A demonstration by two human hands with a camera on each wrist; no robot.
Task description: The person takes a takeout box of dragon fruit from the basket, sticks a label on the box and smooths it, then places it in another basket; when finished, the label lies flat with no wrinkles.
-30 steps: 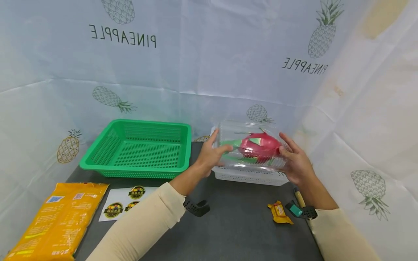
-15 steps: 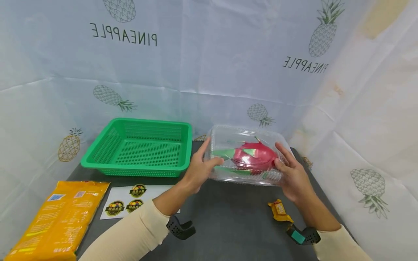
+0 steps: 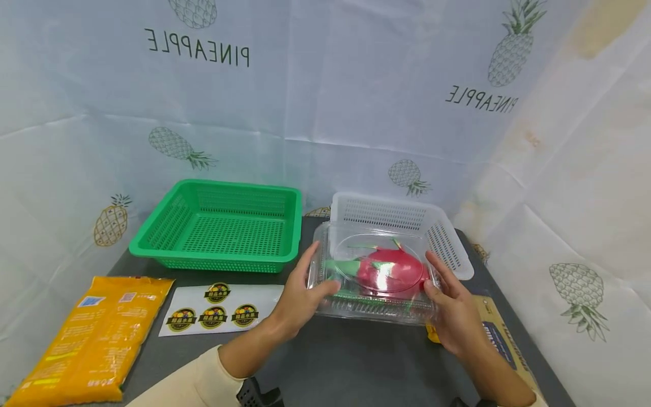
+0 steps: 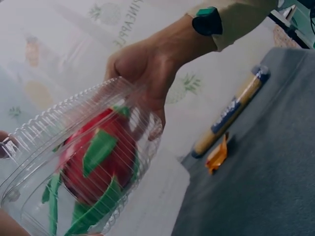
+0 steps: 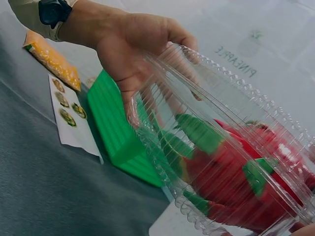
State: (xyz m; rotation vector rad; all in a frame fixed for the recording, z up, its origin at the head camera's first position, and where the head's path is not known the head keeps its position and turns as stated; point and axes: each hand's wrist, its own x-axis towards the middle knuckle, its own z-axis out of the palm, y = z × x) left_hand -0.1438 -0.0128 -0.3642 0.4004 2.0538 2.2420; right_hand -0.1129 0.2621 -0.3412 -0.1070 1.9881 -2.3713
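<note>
Our left hand [image 3: 300, 299] grips the left end of a clear, rectangular plastic clamshell box [image 3: 358, 312], our right hand [image 3: 456, 311] its right end, fingers and thumbs partly spread around it. Inside, between both hands but nearer the right, lies a red, oval dragon fruit [image 3: 393, 271] with green scales.

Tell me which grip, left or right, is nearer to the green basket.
Left. The left grip holds the left end of the clear container, to the front-right of the green basket; the right grip holds the opposite end, farther right.
</note>
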